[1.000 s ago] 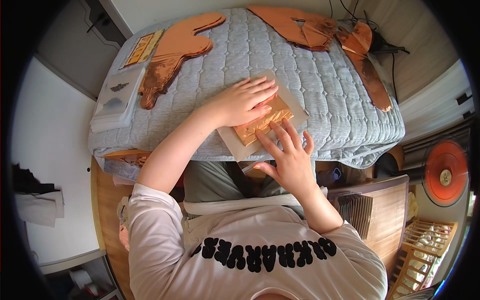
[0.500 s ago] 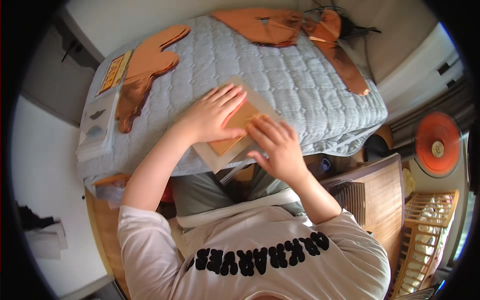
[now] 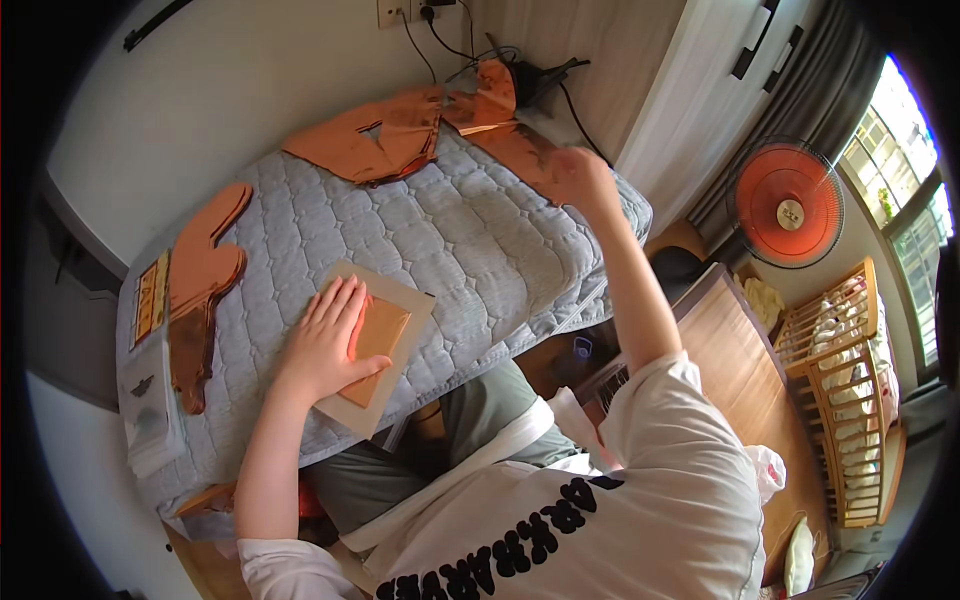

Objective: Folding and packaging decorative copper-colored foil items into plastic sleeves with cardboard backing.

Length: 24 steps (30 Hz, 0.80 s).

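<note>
My left hand (image 3: 333, 335) lies flat, fingers outstretched, on an orange-brown rectangular sheet (image 3: 385, 330). Under that sheet is a larger grey-beige board (image 3: 413, 297) near the front edge of the mattress (image 3: 480, 290). Some reddish-orange shows along the thumb side of the hand. My right arm stretches far out to the right. At its end, my right hand (image 3: 583, 175) is curled and blurred above the end of a shiny copper-coloured strip (image 3: 510, 155); its fingertips are not clear, nor whether it touches the strip.
Flat copper-coloured pieces lie at the back (image 3: 365, 140) and left (image 3: 205, 260) of the mattress. Beside the left one are a yellow-and-red card (image 3: 150, 300) and clear plastic packets (image 3: 150, 400). A red fan (image 3: 790, 205), wooden table (image 3: 735, 350) and slatted rack (image 3: 835, 400) stand to the right.
My right hand has left the sheet and swung out to the far right, over the copper strip. My left hand stays on the sheet. The whole view has turned toward the right.
</note>
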Tool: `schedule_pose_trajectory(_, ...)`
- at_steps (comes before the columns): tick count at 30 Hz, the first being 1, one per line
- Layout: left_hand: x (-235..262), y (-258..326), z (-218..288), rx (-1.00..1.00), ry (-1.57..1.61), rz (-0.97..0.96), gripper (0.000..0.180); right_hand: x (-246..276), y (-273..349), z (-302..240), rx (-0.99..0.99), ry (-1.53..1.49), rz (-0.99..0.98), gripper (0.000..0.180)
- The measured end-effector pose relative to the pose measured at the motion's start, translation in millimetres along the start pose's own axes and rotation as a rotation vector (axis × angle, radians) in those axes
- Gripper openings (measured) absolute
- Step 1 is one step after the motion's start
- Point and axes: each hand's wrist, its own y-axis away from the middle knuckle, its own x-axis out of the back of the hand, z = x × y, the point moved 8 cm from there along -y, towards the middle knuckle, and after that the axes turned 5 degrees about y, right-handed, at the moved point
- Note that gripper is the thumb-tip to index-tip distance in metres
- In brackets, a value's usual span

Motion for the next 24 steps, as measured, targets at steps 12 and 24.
schedule_pose_trajectory(12, -10, -25, 3, 0.087, -0.014, 0.025, 0.111, -70, -80, 84, -0.339, 0.417, -0.177, 0.037)
schedule_pose_trajectory(24, -15, -23, -4, 0.048, -0.005, 0.099, 0.080, -46, -44, 2, -0.076, -0.012, -0.356, 0.031)
